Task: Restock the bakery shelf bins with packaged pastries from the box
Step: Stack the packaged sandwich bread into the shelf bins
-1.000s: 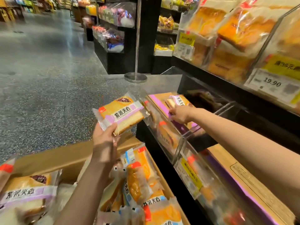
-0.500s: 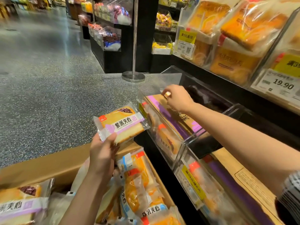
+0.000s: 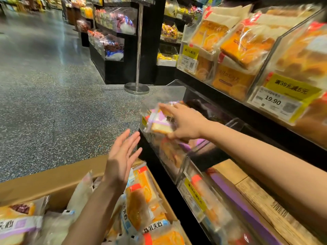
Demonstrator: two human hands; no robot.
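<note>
**Desk:** What were the hands doing?

**Photographer:** The right hand (image 3: 184,123) was curled around a packaged pastry (image 3: 160,123), thumb below and fingers over the top, holding it at the mouth of the far clear bin (image 3: 159,98) on the low shelf. The left hand (image 3: 122,156) hovered flat with fingers spread, gripping nothing, above the cardboard box (image 3: 53,179) at near left.

**Desk:** How would that packet handle?

**Photographer:** By its look, light and soft: a slice of sponge in loose, glossy film. I judged it easy to crush and a little slippery, so best taken across its flat faces at mid-length, as the right hand had it, rather than by the crimped ends.

**Desk:** Which way did it point?

**Photographer:** Its long axis ran roughly left to right across the bin opening, the cut pale face of the cake turned down and toward the camera, the purple-and-white label facing up. The left end tipped slightly down. Motion blur hid the finer print.

**Desk:** And around it?

**Photographer:** More wrapped pastries (image 3: 141,206) lay heaped in the box. A nearer bin (image 3: 200,197) with a yellow tag sat on the same shelf to the right. Bagged loaves (image 3: 246,46) and a price card (image 3: 273,101) filled the upper shelf; a metal stand (image 3: 137,88) stood on the speckled floor beyond.
</note>
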